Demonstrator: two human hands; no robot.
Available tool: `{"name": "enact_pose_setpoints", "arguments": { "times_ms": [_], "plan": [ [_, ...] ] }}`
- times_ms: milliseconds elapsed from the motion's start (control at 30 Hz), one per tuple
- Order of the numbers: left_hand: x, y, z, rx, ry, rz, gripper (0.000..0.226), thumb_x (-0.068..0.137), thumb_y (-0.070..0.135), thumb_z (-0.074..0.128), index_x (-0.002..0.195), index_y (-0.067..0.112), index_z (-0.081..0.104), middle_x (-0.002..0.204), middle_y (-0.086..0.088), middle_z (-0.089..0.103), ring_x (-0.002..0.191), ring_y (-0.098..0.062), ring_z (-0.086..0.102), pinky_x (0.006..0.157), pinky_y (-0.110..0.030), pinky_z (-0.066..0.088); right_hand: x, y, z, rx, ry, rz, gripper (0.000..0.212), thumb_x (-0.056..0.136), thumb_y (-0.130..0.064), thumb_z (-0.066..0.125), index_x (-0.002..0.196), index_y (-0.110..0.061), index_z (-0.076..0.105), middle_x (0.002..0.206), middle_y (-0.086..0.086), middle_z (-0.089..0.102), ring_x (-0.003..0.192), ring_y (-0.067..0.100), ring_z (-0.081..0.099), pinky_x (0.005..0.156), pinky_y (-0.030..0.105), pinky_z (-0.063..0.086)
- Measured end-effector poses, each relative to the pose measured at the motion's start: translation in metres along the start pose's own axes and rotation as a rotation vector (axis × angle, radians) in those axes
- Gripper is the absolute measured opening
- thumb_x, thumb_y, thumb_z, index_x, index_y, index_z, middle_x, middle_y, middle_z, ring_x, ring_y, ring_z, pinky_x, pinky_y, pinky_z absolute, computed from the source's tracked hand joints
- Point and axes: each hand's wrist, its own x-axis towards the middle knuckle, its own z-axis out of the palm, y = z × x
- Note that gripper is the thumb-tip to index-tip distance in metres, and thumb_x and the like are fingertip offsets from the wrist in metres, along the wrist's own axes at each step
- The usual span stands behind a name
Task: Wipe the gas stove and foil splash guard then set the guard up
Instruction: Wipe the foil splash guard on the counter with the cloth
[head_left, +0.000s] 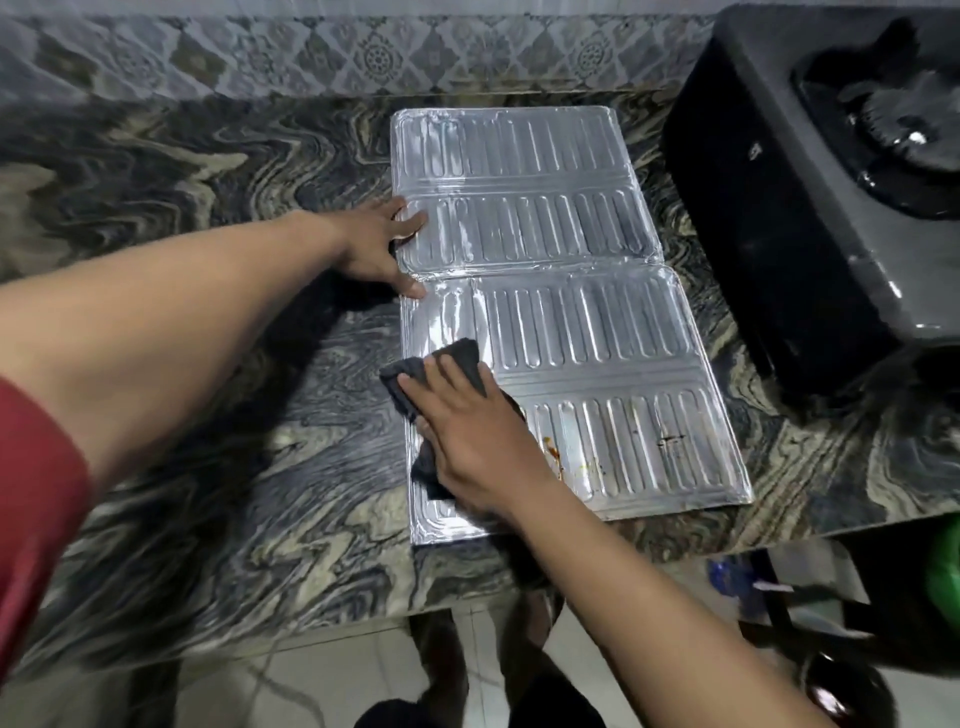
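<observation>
- Stove (779, 234), far right: cut off by the top and right edges. Its burner (904, 130) is blurred.
- Cloth (457, 358): mostly hidden under the right hand (467, 447); only its far end and a left corner show.
- Guard (571, 234): near-left part covered by cloth and hand.
- Green thing (945, 577), near right: cut off, unidentifiable.
- Blue thing (732, 571) beside it: blurred.
- Dark mark (670, 441) on guard: too small to read.
- Sleeve (31, 519): cut off at left.

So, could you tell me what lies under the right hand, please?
A dark grey cloth, pressed by the right hand onto the silver ribbed foil splash guard. Foil beneath the cloth is hidden.
</observation>
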Motion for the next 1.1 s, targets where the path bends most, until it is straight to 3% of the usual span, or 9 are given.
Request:
{"name": "enact_pose_setpoints", "arguments": {
  "times_ms": [133,300,500,633,867,1100],
  "plan": [
    [-0.011,0.004,0.004,-0.01,0.064,-0.005,0.112,0.07,0.079,0.06,0.154,0.042,-0.004,0.164,0.001,-0.017,0.152,-0.028,-0.004,0.12,-0.056,0.012,-0.019,-0.001,0.0,-0.009,-0.009,0.021,0.058,0.099,-0.038,0.02,0.155,-0.024,0.018,0.162,0.005,0.02,0.15,0.019,0.009,0.121,0.044,0.003],
    [-0.034,0.012,0.032,0.051,0.077,0.063,0.084,0.086,0.073,0.045,0.152,0.049,0.001,0.165,0.003,-0.015,0.151,-0.032,-0.007,0.115,-0.068,0.013,-0.018,-0.004,-0.005,-0.028,-0.018,0.032,0.054,0.103,-0.035,0.024,0.155,-0.026,0.015,0.163,0.002,0.016,0.15,0.015,0.004,0.121,0.041,-0.001],
    [-0.032,0.009,0.041,0.042,0.083,0.041,0.082,0.083,0.078,0.041,0.149,0.056,-0.003,0.165,0.008,-0.015,0.151,-0.03,-0.011,0.112,-0.071,0.004,-0.027,0.011,-0.011,-0.019,-0.026,0.068,0.053,0.104,-0.037,0.017,0.156,-0.025,0.016,0.163,0.002,0.015,0.15,0.016,0.004,0.121,0.041,-0.001],
    [-0.03,0.009,0.041,0.044,0.075,0.031,0.084,0.081,0.081,0.04,0.148,0.058,-0.005,0.164,0.008,-0.016,0.151,-0.031,-0.011,0.111,-0.071,0.004,-0.052,0.057,-0.022,-0.048,-0.039,0.218,0.055,0.103,-0.038,0.011,0.156,-0.024,0.009,0.164,0.002,0.008,0.15,0.016,-0.002,0.121,0.044,0.0],
    [-0.03,0.012,0.039,0.047,0.062,0.005,0.084,0.08,0.081,0.041,0.147,0.059,-0.005,0.164,0.009,-0.016,0.151,-0.03,-0.01,0.114,-0.07,0.009,-0.104,0.142,-0.048,-0.015,0.06,0.521,0.053,0.106,-0.037,0.016,0.156,-0.019,0.014,0.164,0.008,0.008,0.15,0.019,0.0,0.121,0.042,-0.002],
    [-0.028,0.013,0.038,0.047,0.061,-0.005,0.082,0.082,0.079,0.042,0.147,0.06,-0.005,0.164,0.009,-0.016,0.151,-0.031,-0.009,0.114,-0.07,0.013,-0.09,0.099,-0.034,-0.074,0.12,0.644,0.055,0.103,-0.029,0.022,0.154,-0.011,0.015,0.161,0.017,0.011,0.15,0.029,0.004,0.121,0.051,0.004]
  ]
}}
